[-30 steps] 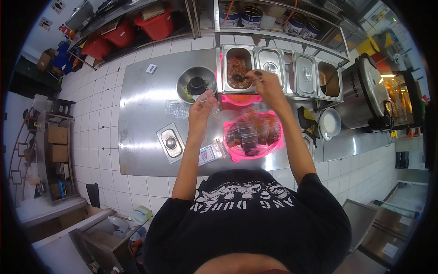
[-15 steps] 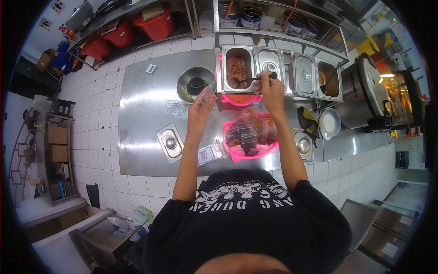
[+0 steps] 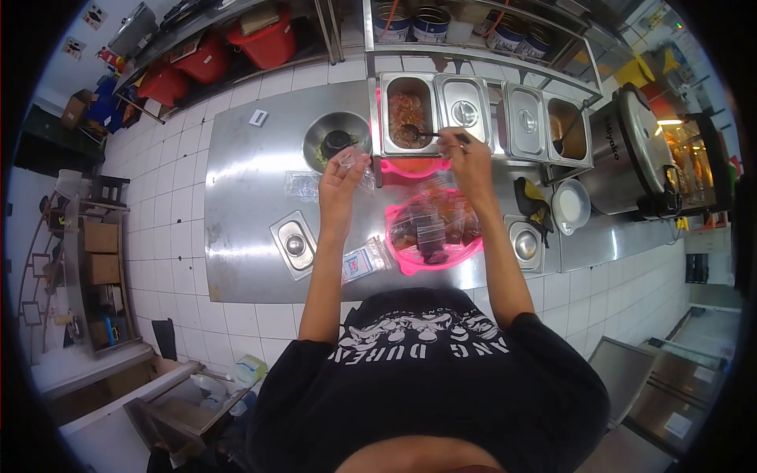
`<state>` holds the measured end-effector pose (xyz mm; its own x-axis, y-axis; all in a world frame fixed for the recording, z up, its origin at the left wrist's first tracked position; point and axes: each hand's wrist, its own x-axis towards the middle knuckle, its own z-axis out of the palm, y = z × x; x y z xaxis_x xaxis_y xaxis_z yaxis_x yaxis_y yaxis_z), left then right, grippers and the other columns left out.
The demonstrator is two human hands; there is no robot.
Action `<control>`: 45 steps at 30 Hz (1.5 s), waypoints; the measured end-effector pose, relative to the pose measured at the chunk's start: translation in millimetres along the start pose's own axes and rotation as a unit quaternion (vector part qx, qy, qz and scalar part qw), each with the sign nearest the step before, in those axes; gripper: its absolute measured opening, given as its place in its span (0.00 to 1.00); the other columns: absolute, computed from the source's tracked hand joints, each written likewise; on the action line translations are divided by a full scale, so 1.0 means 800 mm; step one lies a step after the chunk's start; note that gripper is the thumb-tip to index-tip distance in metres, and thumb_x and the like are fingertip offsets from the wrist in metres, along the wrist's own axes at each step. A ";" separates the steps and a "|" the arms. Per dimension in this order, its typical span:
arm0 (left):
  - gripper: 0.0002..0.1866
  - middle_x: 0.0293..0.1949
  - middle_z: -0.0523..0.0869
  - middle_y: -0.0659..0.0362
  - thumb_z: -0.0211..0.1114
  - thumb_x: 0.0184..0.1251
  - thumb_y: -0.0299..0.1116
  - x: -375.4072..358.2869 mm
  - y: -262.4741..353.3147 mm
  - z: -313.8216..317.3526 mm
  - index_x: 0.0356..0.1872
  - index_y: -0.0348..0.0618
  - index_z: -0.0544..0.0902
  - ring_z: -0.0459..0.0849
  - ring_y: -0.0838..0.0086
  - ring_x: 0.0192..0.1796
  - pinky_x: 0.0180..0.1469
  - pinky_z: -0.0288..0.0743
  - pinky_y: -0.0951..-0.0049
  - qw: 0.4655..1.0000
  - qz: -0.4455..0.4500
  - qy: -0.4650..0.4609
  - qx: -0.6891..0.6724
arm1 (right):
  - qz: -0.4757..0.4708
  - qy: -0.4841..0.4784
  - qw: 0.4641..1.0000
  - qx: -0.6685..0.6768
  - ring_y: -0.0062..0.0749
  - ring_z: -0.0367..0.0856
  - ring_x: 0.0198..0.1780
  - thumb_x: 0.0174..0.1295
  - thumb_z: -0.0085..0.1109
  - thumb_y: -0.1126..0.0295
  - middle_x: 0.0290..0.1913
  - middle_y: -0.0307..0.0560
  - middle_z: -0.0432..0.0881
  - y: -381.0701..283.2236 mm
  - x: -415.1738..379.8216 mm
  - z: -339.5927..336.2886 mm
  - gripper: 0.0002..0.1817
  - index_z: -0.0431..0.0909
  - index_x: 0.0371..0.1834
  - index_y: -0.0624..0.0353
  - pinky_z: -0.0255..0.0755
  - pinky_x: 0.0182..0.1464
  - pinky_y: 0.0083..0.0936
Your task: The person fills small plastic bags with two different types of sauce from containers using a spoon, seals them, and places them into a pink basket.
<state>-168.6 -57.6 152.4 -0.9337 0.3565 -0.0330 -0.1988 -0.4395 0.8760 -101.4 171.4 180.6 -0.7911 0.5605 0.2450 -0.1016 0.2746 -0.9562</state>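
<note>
My right hand (image 3: 468, 158) is closed round the handle of a dark ladle (image 3: 430, 134). The ladle's bowl rests in reddish sauce with chopped bits, inside a deep steel food pan (image 3: 385, 118). In my left hand (image 3: 341, 180) is a small clear plastic bag (image 3: 364, 180), pinched by the fingers just left of that pan. Behind the left hand stands a steel mixing bowl (image 3: 313, 134) with a round black object and greenish food in it. Below the hands, a pink basket (image 3: 406, 266) holds several filled plastic packets (image 3: 430, 232).
Lidded steel pans (image 3: 465, 113) sit right of the open one, then another open pan (image 3: 566, 130) with a ladle. A steel lid (image 3: 294, 246) and printed plastic packs (image 3: 364, 262) lie on the table. A large rice cooker (image 3: 627, 150) and a white bowl (image 3: 571, 206) are at right.
The ladle's bowl has shifted slightly up in the pan, and its handle now slopes down toward my right hand. My left hand has moved slightly left with the bag.
</note>
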 end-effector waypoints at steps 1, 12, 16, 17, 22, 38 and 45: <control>0.24 0.53 0.84 0.53 0.67 0.70 0.30 0.000 0.001 0.002 0.63 0.33 0.71 0.82 0.74 0.57 0.62 0.72 0.75 1.000 0.002 -0.002 0.001 | -0.062 -0.046 0.994 -0.076 0.31 0.83 0.29 0.73 0.52 0.66 0.30 0.51 0.85 -0.006 0.003 0.003 0.14 0.81 0.43 0.68 0.76 0.35 0.25; 0.29 0.54 0.82 0.56 0.70 0.66 0.29 -0.007 0.005 -0.001 0.66 0.36 0.71 0.80 0.75 0.57 0.62 0.71 0.74 0.999 0.023 0.012 0.024 | 0.079 0.036 0.995 0.055 0.22 0.81 0.25 0.78 0.45 0.61 0.27 0.47 0.84 0.013 0.009 0.016 0.21 0.79 0.40 0.69 0.77 0.30 0.21; 0.29 0.55 0.82 0.55 0.70 0.66 0.30 -0.001 -0.003 0.006 0.65 0.35 0.71 0.80 0.74 0.58 0.62 0.71 0.74 1.000 0.004 -0.002 0.006 | 0.099 0.084 0.981 0.144 0.26 0.82 0.27 0.78 0.44 0.60 0.29 0.50 0.84 0.018 -0.007 0.023 0.21 0.77 0.41 0.70 0.80 0.33 0.22; 0.29 0.55 0.82 0.54 0.70 0.66 0.30 -0.003 -0.002 0.009 0.65 0.35 0.71 0.80 0.74 0.59 0.62 0.71 0.74 1.000 0.003 -0.002 0.012 | 0.121 0.108 0.972 0.169 0.27 0.83 0.28 0.78 0.43 0.60 0.32 0.52 0.84 0.012 -0.011 0.021 0.21 0.77 0.43 0.71 0.81 0.35 0.22; 0.29 0.56 0.82 0.54 0.70 0.66 0.30 0.001 -0.004 0.010 0.65 0.35 0.71 0.80 0.73 0.59 0.62 0.72 0.75 1.000 -0.004 -0.005 0.018 | 0.151 0.159 0.943 0.252 0.27 0.83 0.32 0.78 0.43 0.59 0.35 0.54 0.84 0.029 -0.025 0.023 0.21 0.75 0.45 0.71 0.82 0.37 0.23; 0.28 0.54 0.82 0.54 0.71 0.65 0.29 -0.006 0.004 0.002 0.64 0.36 0.72 0.80 0.74 0.57 0.61 0.73 0.74 0.999 0.024 0.013 0.029 | -0.028 -0.106 0.988 -0.106 0.24 0.82 0.30 0.74 0.53 0.63 0.32 0.47 0.85 -0.001 -0.005 0.016 0.17 0.81 0.44 0.69 0.76 0.35 0.21; 0.27 0.54 0.82 0.54 0.71 0.65 0.29 -0.008 0.005 -0.001 0.64 0.36 0.72 0.80 0.74 0.57 0.60 0.73 0.74 0.999 0.026 0.028 0.032 | 0.102 0.085 0.979 0.155 0.26 0.82 0.28 0.78 0.45 0.60 0.30 0.49 0.83 0.016 -0.017 0.016 0.20 0.76 0.40 0.69 0.79 0.32 0.22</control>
<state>-164.1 -62.5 155.9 -0.9578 0.2872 -0.0114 -0.1314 -0.4025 0.9060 -99.6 157.2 162.6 -0.7042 0.7088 0.0423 -0.1514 -0.0917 -0.9842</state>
